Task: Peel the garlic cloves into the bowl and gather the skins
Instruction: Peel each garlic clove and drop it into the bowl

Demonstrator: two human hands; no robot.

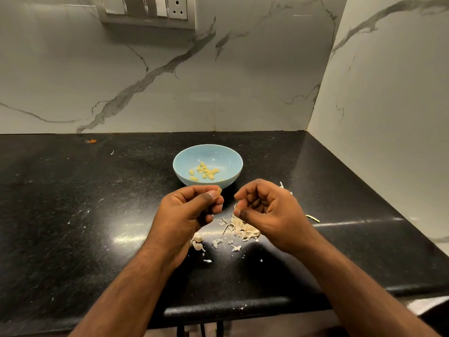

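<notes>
A: In the centre of the view we see the left hand point(192, 210), its thumb and forefinger pinching a garlic clove point(219, 191) by the tip. The clove sits just above the near rim of the bowl point(226, 156).

B: And the right hand point(264, 212)?

A: Its fingers are curled inward. We see a pale scrap at the fingertips point(239, 197), but we cannot tell whether it is gripped or merely lies behind them. The two hands are near each other but apart.

B: Where do the peeled cloves point(204, 171) lie?

A: In the light blue bowl, gathered on its floor toward the near left. The bowl stands on the black speckled surface point(73, 215), just beyond both hands.

B: And the skins point(240, 229)?

A: We find them in a loose pile on the surface beneath and between the hands, the densest part under the right hand. Smaller flakes point(198, 244) lie nearer the left wrist, and a thin strip point(313, 218) lies to the right of the right hand.

B: What bounds the scene?

A: Marble-veined wall panels point(170, 81) at the far side and the right, with a switch plate point(148, 10) high on the far wall. A small orange speck point(91, 141) lies at the far left of the surface.
</notes>
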